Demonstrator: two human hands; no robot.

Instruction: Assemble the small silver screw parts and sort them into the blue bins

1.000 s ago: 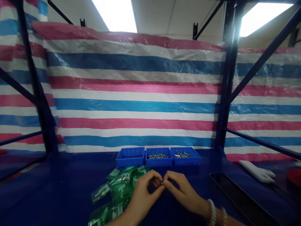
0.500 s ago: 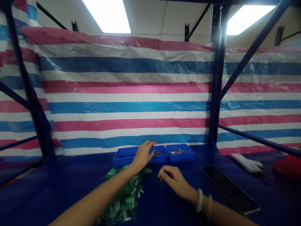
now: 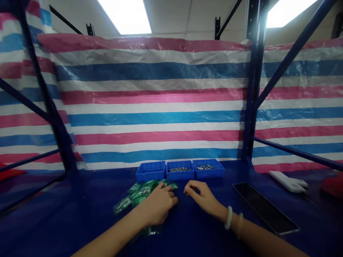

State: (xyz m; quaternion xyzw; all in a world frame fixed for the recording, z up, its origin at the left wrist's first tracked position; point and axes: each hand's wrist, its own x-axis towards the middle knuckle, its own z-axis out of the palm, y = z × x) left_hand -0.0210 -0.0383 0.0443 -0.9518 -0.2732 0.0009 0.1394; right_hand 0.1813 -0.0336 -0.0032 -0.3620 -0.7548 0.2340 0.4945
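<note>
My left hand [image 3: 160, 205] is over the right side of a pile of small green-and-clear plastic packets [image 3: 142, 191], fingers bent down; its fingertips are partly hidden, as is anything under them. To its right, my right hand [image 3: 202, 196] rests on the blue surface, fingers curled together, and whatever may be between them is hidden. Behind the hands stand three blue trays in a row: the left one [image 3: 150, 177] shows no parts, the middle one [image 3: 180, 175] holds small metal pieces, and the right one [image 3: 209, 174] holds longer metal pieces.
A dark phone [image 3: 265, 207] lies right of my right arm. Beyond it are a white device [image 3: 288, 181] and a red object [image 3: 332, 187] at the far right. Blue rack posts [image 3: 253, 107] and a striped plastic sheet [image 3: 160, 117] bound the blue surface.
My left hand has moved down and back from the middle tray to the packets. My right hand keeps nearly the same pose. The view has shifted slightly left.
</note>
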